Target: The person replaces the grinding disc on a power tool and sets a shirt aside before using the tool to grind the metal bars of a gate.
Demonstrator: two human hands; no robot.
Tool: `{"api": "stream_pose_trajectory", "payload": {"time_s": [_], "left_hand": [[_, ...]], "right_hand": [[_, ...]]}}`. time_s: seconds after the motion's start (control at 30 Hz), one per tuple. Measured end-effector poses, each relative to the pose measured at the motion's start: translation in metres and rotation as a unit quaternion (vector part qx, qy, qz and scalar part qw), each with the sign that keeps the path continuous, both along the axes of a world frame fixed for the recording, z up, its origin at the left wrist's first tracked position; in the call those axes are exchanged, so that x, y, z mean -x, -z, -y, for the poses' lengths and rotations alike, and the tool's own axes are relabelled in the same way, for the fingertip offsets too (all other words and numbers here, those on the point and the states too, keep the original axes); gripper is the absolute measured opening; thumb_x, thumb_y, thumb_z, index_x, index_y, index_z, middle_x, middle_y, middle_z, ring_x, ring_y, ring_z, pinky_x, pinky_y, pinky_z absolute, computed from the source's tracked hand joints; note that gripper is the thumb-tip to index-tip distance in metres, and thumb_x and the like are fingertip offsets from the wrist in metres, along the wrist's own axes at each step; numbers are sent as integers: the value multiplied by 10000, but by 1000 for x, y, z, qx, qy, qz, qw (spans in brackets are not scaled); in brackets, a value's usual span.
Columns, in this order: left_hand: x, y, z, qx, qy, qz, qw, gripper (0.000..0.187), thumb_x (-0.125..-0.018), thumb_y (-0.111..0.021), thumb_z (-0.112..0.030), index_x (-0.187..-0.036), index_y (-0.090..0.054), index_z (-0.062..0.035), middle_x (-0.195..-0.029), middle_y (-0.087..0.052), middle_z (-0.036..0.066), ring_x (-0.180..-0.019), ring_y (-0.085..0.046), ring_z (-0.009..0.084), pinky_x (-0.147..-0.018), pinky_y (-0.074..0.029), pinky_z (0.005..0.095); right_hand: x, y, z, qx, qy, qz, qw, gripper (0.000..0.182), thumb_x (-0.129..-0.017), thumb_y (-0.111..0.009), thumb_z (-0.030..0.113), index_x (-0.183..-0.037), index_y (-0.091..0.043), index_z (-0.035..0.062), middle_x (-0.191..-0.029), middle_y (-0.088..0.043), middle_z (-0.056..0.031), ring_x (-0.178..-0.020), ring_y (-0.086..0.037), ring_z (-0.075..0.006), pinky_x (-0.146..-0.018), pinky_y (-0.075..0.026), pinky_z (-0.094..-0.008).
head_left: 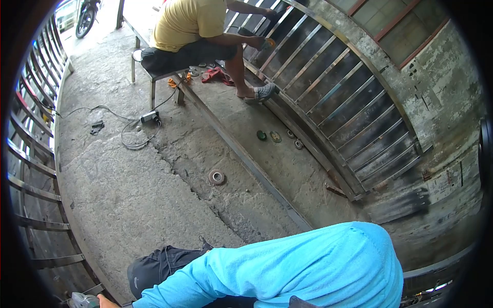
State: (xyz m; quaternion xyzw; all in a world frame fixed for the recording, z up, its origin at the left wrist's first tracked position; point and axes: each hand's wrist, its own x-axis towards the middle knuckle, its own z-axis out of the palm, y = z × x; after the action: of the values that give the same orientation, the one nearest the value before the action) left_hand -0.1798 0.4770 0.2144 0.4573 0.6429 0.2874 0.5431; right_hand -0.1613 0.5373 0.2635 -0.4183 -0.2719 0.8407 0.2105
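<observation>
My right arm, in a bright blue sleeve, reaches across the bottom of the view to the lower left. Only a small part of my right hand (106,302) shows at the bottom edge, with its fingers cut off by the frame. Right beside it is a greyish, partly clear object (83,300), and I cannot tell whether the hand grips it. Metal bars of a railing (43,224) rise just above and left of the hand. Black fabric with drawstrings (172,262) lies behind my forearm. My left hand is out of view.
A person in a yellow shirt (187,23) sits on a bench, holding a tool (268,44) at a barred metal panel (328,92). A long metal bar (241,151) crosses the cracked concrete floor. Nearby lie a round disc (217,177), a socket box (149,117) and its cable.
</observation>
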Motion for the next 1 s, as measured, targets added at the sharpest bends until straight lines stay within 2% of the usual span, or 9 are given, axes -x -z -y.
{"api": "stream_pose_trajectory", "payload": {"time_s": [0.07,0.1,0.27,0.37,0.6,0.7,0.77,1.0], "left_hand": [[0,1,1,1,-3,1,1000,509,-910,-729,-318,-1293,-566,-24,-1156,-635,120,-998,-613,237,-804,-519,398],[0,1,1,2,-2,1,1000,509,-911,-728,-318,-1293,-566,-24,-1156,-635,120,-999,-613,238,-804,-519,398],[-1,1,2,2,-6,3,1000,510,-912,-726,-320,-1295,-564,-24,-1159,-635,120,-1001,-615,239,-807,-520,397],[-1,0,3,2,-10,5,1000,511,-913,-725,-321,-1296,-563,-23,-1161,-635,120,-1003,-615,240,-809,-521,397],[-2,-1,6,6,-17,4,1000,513,-916,-721,-323,-1299,-561,-22,-1165,-635,121,-1006,-618,242,-814,-522,395],[-2,-1,7,8,-21,5,1000,514,-917,-720,-324,-1300,-560,-22,-1167,-635,121,-1007,-619,243,-816,-523,394],[-2,-1,7,9,-23,7,1000,514,-918,-719,-325,-1301,-560,-21,-1168,-635,121,-1008,-619,244,-817,-523,394],[-2,-3,8,11,-28,7,1000,516,-920,-716,-327,-1304,-557,-20,-1172,-635,122,-1012,-621,246,-822,-525,392]], "right_hand": [[-4,-1,-1,14,-29,-35,999,761,-644,-888,305,-1201,-575,-107,-1098,-665,-246,-1005,-649,-323,-777,-561,-423],[-3,0,0,14,-29,-35,999,761,-644,-888,305,-1201,-575,-107,-1098,-665,-246,-1005,-649,-323,-777,-561,-423],[8,7,4,-20,-13,26,999,845,-668,-870,335,-1282,-496,-109,-1150,-645,-255,-1035,-643,-332,-817,-550,-441],[3,4,3,-11,-43,27,999,828,-674,-866,337,-1279,-503,-95,-1176,-638,-261,-1051,-645,-334,-829,-545,-446],[-2,-2,4,13,-38,5,999,793,-664,-876,313,-1259,-524,-75,-1156,-651,-255,-1047,-654,-339,-822,-547,-451],[-4,-3,4,21,-34,-15,999,817,-658,-881,300,-1291,-507,-57,-1173,-646,-250,-1060,-650,-345,-831,-547,-458],[-1,1,3,12,-68,15,997,844,-662,-885,299,-1320,-477,-39,-1204,-623,-260,-1092,-631,-361,-860,-540,-469],[4,9,8,-7,-31,-3,1000,863,-662,-895,313,-1316,-457,-39,-1173,-619,-267,-1080,-625,-378,-880,-533,-475]]}}
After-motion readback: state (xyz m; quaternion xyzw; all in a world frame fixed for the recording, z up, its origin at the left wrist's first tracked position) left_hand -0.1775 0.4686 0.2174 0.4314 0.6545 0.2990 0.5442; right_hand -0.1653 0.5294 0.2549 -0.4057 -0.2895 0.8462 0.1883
